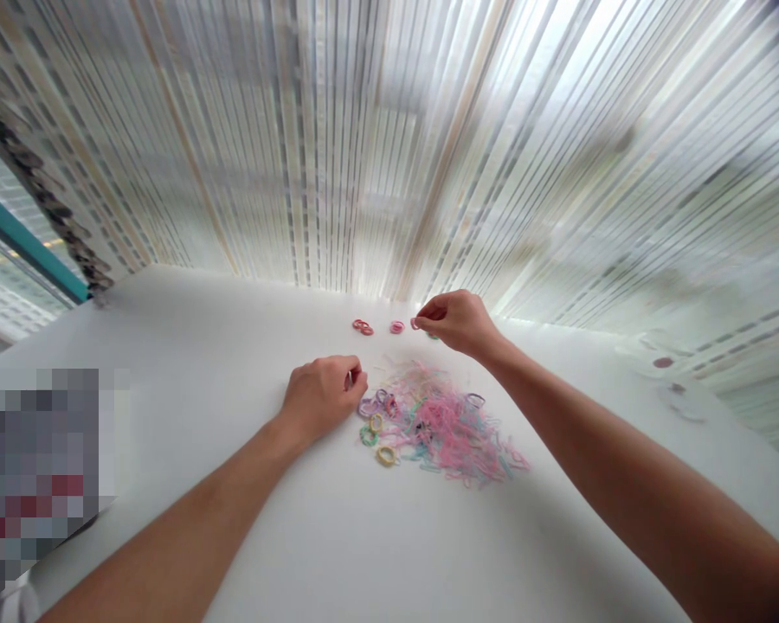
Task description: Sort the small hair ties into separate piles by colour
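Note:
Between thumb and fingertips, my right hand (458, 322) pinches a small pink hair tie (415, 324) above the back of the table. Just left of it lies a little group of pink hair ties (396, 327), and farther left a group of red hair ties (363, 327). A green hair tie (433, 336) shows partly beneath my right hand. My left hand (325, 389) rests on the table with its fingers curled closed; whether anything is in them is hidden. Beside its fingertips spreads a mixed pile of thin, pastel elastic bands (447, 428), with purple, yellow and green hair ties along its left edge.
The white table (286, 536) reaches back to a striped, see-through curtain (337, 173). A blurred-out item (35, 467) lies at the left edge. At the right are a clear plastic piece (679, 398) and a dark reddish round spot (663, 362).

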The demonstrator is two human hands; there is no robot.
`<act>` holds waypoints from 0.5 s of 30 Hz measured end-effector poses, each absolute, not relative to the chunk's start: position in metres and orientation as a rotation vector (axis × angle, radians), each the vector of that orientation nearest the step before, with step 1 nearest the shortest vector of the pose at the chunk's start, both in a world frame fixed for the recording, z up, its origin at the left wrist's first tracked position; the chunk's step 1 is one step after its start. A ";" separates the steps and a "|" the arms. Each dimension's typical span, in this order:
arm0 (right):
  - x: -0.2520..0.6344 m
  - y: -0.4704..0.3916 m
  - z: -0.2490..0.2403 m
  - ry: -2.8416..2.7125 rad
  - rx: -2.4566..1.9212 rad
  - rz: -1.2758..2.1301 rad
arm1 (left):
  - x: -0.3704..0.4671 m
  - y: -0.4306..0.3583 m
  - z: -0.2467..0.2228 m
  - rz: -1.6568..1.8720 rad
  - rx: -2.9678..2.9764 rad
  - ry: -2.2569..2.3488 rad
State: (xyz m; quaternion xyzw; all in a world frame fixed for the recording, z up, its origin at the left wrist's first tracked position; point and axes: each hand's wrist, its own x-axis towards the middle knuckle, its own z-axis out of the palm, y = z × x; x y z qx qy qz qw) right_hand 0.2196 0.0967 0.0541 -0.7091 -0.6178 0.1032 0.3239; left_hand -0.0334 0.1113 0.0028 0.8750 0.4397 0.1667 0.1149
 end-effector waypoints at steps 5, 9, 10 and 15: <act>0.213 0.127 0.043 -1.779 -1.935 0.039 | -0.033 0.111 0.002 0.499 2.559 1.276; 0.209 0.139 0.039 -1.842 -1.989 -0.003 | -0.033 0.112 0.001 0.518 2.569 1.267; 0.208 0.141 0.039 -1.849 -1.995 -0.002 | -0.033 0.112 0.000 0.525 2.571 1.266; 0.207 0.142 0.038 -1.860 -2.009 -0.001 | -0.033 0.112 -0.002 0.542 2.575 1.263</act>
